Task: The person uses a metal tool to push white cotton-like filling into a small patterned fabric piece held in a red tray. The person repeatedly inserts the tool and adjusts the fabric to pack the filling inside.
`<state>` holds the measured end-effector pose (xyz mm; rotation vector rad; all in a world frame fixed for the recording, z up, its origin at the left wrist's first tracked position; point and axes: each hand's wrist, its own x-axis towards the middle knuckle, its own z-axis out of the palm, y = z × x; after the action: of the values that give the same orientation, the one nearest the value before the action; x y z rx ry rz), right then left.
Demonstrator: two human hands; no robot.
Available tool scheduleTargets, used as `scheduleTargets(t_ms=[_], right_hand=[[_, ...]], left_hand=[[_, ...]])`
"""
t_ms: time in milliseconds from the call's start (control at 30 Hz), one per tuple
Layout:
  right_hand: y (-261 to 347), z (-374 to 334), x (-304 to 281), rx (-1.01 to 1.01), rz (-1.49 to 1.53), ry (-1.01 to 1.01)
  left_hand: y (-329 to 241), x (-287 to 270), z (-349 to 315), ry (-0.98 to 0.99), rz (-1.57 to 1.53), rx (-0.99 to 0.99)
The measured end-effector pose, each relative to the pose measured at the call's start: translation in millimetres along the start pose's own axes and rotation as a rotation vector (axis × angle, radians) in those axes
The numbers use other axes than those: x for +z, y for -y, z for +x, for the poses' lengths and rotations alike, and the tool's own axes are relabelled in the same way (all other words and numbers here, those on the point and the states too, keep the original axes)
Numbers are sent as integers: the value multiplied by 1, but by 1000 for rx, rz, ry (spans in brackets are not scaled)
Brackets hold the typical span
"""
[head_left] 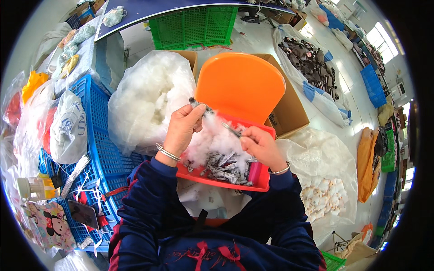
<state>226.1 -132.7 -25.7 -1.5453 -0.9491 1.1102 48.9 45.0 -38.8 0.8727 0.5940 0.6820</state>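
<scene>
My left hand pinches a small grey and black plush piece between thumb and fingers. In my right hand is a slim metal tool shaped like tweezers, its tip pointing toward the plush piece but apart from it. Both hands are above a red tray on my lap. White fibre stuffing fills its far part, and a heap of grey and black plush pieces lies at the near side. A magenta block-like thing sits in its right corner.
An orange stool seat or chair back stands just beyond the tray, before a cardboard box. Left is a big bag of stuffing beside blue crates. Right is a clear bag of pale pieces; farther off, a sack of dark plush pieces.
</scene>
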Motion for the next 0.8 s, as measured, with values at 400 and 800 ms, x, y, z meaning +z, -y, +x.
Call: scheduleTargets(t_ms=[400, 800], right_hand=[[5, 4, 24, -441, -533, -317], [0, 6, 37, -389, -430, -298]], left_hand=[[3, 11, -6, -42, 119, -19], [12, 25, -18, 21, 97, -28]])
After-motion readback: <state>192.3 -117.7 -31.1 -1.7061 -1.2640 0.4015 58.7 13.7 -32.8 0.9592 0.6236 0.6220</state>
